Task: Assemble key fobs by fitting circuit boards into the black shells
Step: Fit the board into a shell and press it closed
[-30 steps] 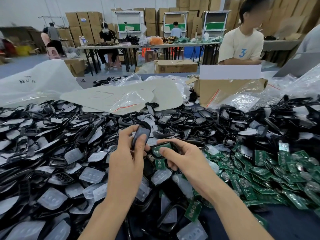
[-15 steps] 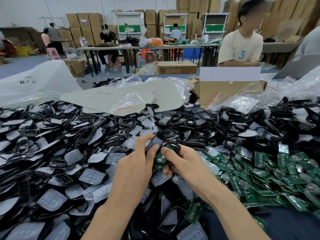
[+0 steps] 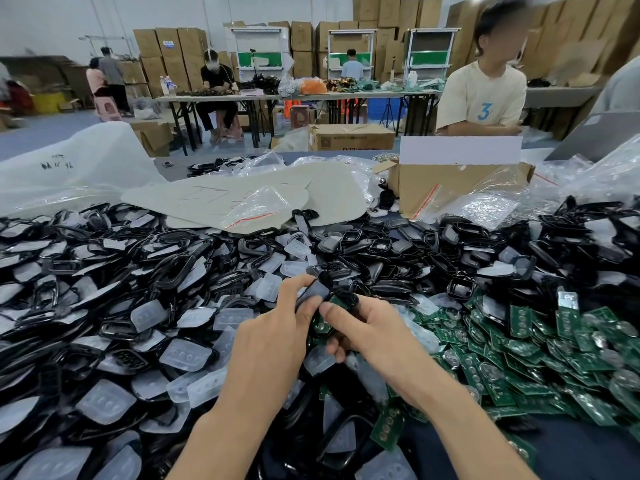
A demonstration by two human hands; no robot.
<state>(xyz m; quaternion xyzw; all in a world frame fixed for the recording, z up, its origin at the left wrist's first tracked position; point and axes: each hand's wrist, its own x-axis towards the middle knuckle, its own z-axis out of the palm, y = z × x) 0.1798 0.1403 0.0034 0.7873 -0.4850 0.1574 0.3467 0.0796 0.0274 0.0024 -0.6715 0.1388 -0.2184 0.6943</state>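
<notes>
Your left hand pinches 1 black shell half at its fingertips. Just right of it, your right hand grips the mating shell carrying the green circuit board. Press them together skewed and the board may shift or jam.

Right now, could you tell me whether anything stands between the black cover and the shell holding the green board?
Nothing visible does: the left hand holds the cover directly against the shell gripped in the right hand.
</notes>
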